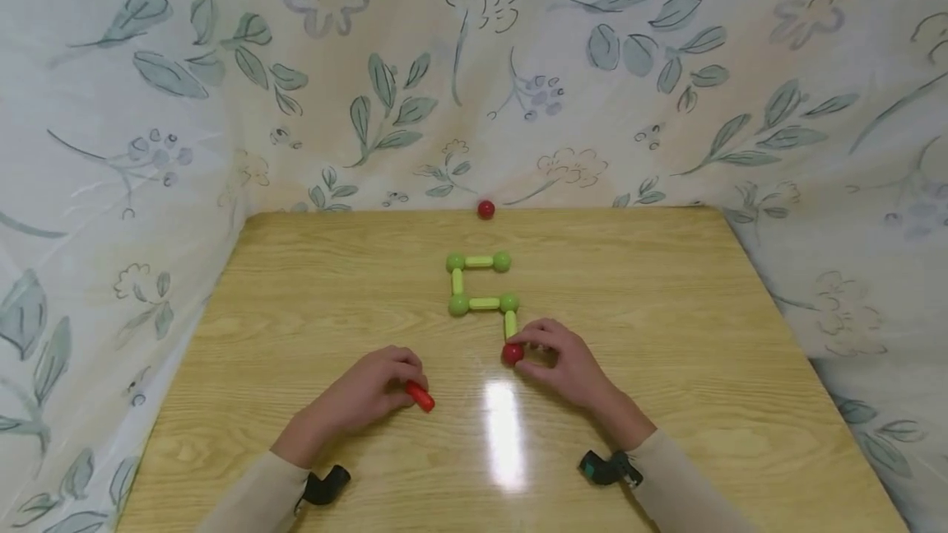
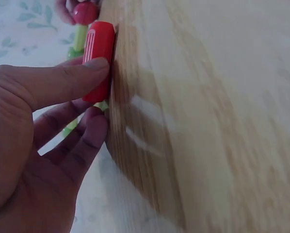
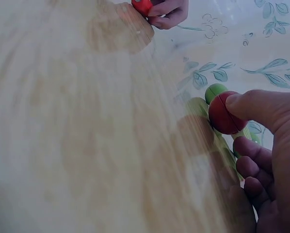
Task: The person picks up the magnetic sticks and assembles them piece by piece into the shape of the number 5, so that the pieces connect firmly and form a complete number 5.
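My right hand (image 1: 559, 360) pinches a red ball (image 1: 513, 354) between thumb and fingers, right at the near end of a light green rod (image 1: 510, 325). That rod belongs to a zigzag chain of green balls (image 1: 459, 304) and light green rods lying on the table. In the right wrist view the thumb presses on the red ball (image 3: 227, 112), with a green ball (image 3: 215, 91) behind it. My left hand (image 1: 385, 385) holds a short red rod (image 1: 420, 396) close over the table, left of the chain. The left wrist view shows its ribbed red side (image 2: 99, 58) under the thumb.
Another red ball (image 1: 485, 210) lies at the far edge of the wooden table (image 1: 629, 270), beyond the chain. A floral cloth (image 1: 474, 122) hangs behind the table and along its sides. Each wrist wears a small black camera (image 1: 326, 485).
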A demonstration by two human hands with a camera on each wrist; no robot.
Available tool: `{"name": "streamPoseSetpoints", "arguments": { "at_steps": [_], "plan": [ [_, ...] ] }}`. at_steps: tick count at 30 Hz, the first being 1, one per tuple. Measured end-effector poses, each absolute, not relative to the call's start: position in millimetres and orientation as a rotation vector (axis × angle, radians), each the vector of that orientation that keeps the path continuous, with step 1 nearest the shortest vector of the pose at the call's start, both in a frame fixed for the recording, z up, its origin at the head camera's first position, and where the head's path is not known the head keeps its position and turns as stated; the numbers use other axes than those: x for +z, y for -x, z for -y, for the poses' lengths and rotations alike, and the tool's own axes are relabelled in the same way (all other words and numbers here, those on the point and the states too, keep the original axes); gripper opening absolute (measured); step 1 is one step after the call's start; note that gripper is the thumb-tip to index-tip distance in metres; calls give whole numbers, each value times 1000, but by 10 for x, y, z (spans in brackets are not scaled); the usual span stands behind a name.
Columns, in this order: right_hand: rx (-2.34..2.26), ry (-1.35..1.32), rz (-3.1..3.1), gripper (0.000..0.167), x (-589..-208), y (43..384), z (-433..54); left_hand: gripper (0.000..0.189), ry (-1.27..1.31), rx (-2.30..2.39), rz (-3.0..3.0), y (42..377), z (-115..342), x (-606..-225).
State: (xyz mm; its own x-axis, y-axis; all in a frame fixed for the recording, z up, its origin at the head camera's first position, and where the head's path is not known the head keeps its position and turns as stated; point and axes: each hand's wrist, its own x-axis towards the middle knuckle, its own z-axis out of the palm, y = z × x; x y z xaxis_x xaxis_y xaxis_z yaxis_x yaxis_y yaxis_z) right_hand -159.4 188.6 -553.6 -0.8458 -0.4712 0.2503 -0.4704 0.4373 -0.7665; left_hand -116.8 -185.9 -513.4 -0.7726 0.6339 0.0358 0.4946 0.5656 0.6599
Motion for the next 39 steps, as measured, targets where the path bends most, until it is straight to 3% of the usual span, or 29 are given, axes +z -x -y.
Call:
{"name": "streamPoseSetpoints", "arguments": {
  "at_steps": [18,39],
  "plan": [
    [-1396,849,-2700,33,-5557,1563,-1894,21,-708,1212,-2699,1290,1382,-5171],
    [-1396,890,-2705,33,-5553,1611,-1890,18,-620,1362,-2682,1436,1000,-5287]
  ]
}}
